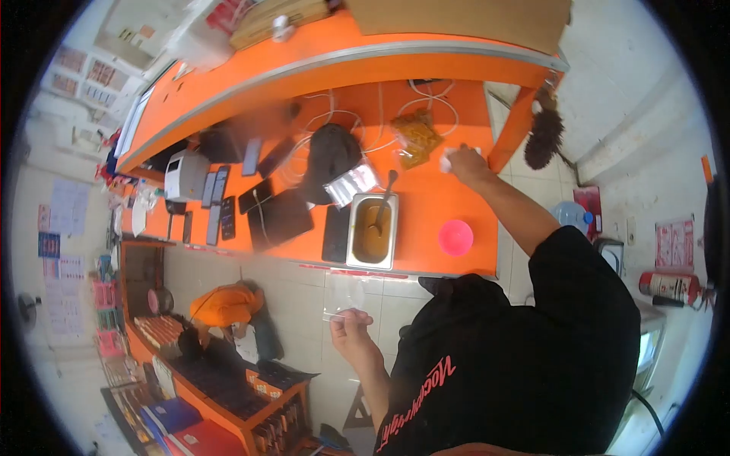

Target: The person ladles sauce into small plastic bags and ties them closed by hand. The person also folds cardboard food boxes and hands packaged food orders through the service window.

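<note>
My left hand [351,328] is in front of the orange table's edge, its fingers pinching a small clear plastic bag [344,295]. My right hand [465,161] reaches to the far right of the tabletop, its fingers on a small white item [447,161] whose kind I cannot make out. Near the table's front edge stands a steel food pan [354,245] holding a yellow-brown sauce [372,239]. A ladle [386,196] rests in it, handle over the far rim. Right of the pan is a pink bowl [455,238]. A clear bag of yellowish contents [415,135] lies near my right hand.
Clear plastic packets [352,184] lie by a dark bag [331,158]. Phones [228,216], a dark flat device [281,220], cables and a white printer [186,176] occupy the left. An orange shelf [319,64] overhangs the back. Another person in orange [226,304] bends at lower left.
</note>
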A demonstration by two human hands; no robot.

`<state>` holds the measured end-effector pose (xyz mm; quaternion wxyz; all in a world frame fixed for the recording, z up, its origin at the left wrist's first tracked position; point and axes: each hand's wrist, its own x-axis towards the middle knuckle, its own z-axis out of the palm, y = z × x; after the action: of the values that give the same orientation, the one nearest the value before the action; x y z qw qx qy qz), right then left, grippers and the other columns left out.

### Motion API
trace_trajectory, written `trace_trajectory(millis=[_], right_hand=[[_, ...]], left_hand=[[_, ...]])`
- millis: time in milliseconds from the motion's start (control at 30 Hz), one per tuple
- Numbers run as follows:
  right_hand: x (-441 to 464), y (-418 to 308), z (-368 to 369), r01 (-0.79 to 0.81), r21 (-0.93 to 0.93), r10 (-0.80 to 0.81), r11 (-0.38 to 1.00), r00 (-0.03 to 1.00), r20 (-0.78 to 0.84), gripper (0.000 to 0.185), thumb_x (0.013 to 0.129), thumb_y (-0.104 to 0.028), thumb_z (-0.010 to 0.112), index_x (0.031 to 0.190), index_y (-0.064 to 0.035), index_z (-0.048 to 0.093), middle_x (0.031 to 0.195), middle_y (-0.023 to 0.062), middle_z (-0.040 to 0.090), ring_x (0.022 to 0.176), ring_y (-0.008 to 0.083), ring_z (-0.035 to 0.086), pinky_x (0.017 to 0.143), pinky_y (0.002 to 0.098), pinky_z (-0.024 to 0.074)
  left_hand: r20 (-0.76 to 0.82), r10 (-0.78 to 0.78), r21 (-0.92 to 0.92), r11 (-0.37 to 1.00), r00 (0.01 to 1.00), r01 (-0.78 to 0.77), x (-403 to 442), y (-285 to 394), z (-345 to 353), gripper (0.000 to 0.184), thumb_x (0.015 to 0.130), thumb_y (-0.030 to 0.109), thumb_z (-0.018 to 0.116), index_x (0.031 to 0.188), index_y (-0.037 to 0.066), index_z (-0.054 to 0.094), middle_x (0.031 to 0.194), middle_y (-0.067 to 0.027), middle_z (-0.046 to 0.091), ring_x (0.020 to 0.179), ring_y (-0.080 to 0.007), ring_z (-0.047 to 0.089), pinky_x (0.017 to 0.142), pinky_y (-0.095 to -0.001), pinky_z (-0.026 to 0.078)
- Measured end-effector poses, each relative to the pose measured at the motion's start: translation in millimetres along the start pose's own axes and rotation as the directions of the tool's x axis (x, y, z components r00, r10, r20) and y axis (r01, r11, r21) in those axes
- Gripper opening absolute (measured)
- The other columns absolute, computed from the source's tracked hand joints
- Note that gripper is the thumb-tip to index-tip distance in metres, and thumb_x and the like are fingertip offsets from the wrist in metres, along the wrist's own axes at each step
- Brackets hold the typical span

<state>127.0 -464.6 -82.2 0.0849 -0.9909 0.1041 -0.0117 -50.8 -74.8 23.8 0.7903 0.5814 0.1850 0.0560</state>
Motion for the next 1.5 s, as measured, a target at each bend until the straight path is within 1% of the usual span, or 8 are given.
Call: trace_trajectory(millis=[400,467,800,1067,1167,1233,1333,1500], right_hand=[[18,36,44,0.045,0.606,-0.012,0.794,0.998,-0.057,0.015,0.086,0.000,0.061,0.096,0.0033,0.072,0.093,0.0238,0.069,0.088,0.0324,0.071,0.076,0.0387,0.0580],[10,17,10,-0.296,0.858,0.161,0.420,0.954,0.251,0.015,0.090,-0.004,0.062,0.100,0.0015,0.073,0.092,0.0188,0.070,0.090,0.0288,0.071,0.076,0.0385,0.0562],[16,30,11,0.047,0.517,-0.003,0.855,0.996,-0.085,0.023,0.083,-0.004,0.075,0.101,0.0086,0.069,0.085,0.0134,0.072,0.071,0.0196,0.069,0.062,0.0360,0.0552],[103,-43,-46,0.290,0.390,-0.455,0.874,0.770,0.448,0.026,0.073,-0.003,0.074,0.099,0.0015,0.072,0.088,0.0136,0.073,0.082,0.0209,0.071,0.076,0.0360,0.0554],[131,-71,-43,0.144,0.539,-0.324,0.830,0.911,0.256,0.035,0.083,-0.019,0.069,0.114,-0.0016,0.068,0.103,0.0171,0.073,0.094,0.0323,0.070,0.086,0.0438,0.0537],[134,-104,-49,0.259,0.349,-0.095,0.900,0.901,-0.423,0.050,0.087,-0.022,0.069,0.132,-0.0012,0.059,0.119,0.0223,0.068,0.106,0.0359,0.067,0.094,0.0435,0.0520],[103,-136,-97,0.372,0.619,-0.272,0.692,0.928,-0.253,0.063,0.091,-0.027,0.069,0.143,-0.0007,0.048,0.129,0.0265,0.062,0.115,0.0368,0.063,0.098,0.0435,0.0501],[-34,-198,-93,0.239,0.911,-0.900,0.337,0.366,0.237,0.060,0.096,-0.016,0.068,0.147,0.0017,0.042,0.128,0.0140,0.062,0.114,0.0185,0.061,0.096,0.0345,0.0506]], left_hand=[[-0.207,-0.067,-0.126,0.991,0.976,0.041,-18,-23,-31,0.008,0.099,0.011,0.060,0.099,0.003,0.058,0.088,-0.0068,0.062,0.080,-0.0158,0.060,0.071,-0.0295,0.049],[-0.193,-0.071,-0.131,0.990,0.979,0.046,-18,-24,-35,0.008,0.101,0.010,0.060,0.103,0.003,0.057,0.092,-0.0066,0.063,0.080,-0.0166,0.062,0.069,-0.0301,0.051],[-0.224,-0.031,-0.077,0.997,0.974,0.014,-14,-20,-36,0.012,0.099,0.014,0.062,0.098,0.002,0.059,0.089,-0.0075,0.062,0.081,-0.0157,0.061,0.073,-0.0298,0.050],[-0.232,0.090,0.183,0.982,0.968,-0.048,-18,-24,-30,0.015,0.093,0.012,0.072,0.095,-0.002,0.067,0.097,-0.0119,0.068,0.083,-0.0152,0.061,0.073,-0.0298,0.051],[-0.249,0.092,0.225,0.974,0.964,-0.035,-22,-11,-23,0.012,0.091,0.007,0.073,0.095,-0.002,0.066,0.094,-0.0110,0.069,0.082,-0.0148,0.063,0.074,-0.0287,0.051],[-0.244,0.104,0.238,0.970,0.964,-0.045,-24,-17,-29,0.011,0.091,0.005,0.073,0.096,-0.001,0.067,0.094,-0.0095,0.069,0.082,-0.0150,0.063,0.076,-0.0295,0.052],[-0.224,0.102,0.244,0.969,0.969,-0.046,-29,-15,-33,0.010,0.090,0.003,0.073,0.097,0.000,0.067,0.095,-0.0079,0.069,0.083,-0.0154,0.064,0.078,-0.0304,0.054],[-0.102,-0.003,0.183,0.983,0.995,0.022,-33,-6,-19,0.004,0.094,0.001,0.068,0.097,-0.002,0.067,0.093,-0.0078,0.069,0.084,-0.0160,0.065,0.080,-0.0309,0.054]])
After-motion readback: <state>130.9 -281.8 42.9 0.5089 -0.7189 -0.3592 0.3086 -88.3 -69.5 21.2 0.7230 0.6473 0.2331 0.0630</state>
